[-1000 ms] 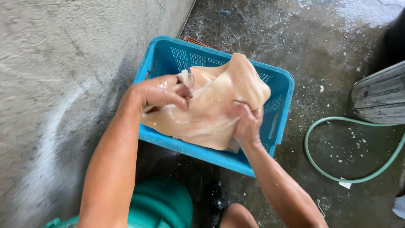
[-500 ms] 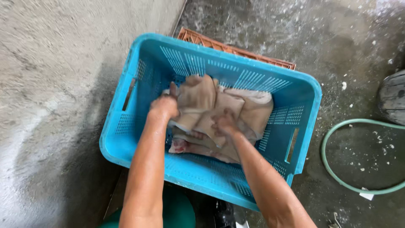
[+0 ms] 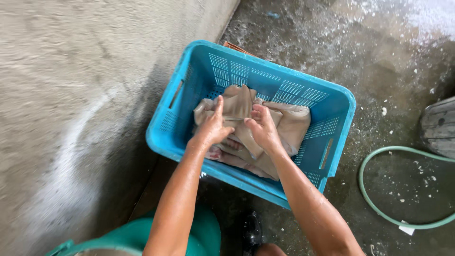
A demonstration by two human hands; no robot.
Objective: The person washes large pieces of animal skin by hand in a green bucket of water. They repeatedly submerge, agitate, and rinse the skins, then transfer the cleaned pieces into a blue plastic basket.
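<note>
both hands [image 3: 239, 125] press pale, perhaps rubbery sheets [image 3: 289, 124] in blue crate [image 3: 339, 102].

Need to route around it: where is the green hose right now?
In the head view the green hose curves across the wet concrete floor at lower right, right of the blue crate and below the grey object at the right edge.
</note>
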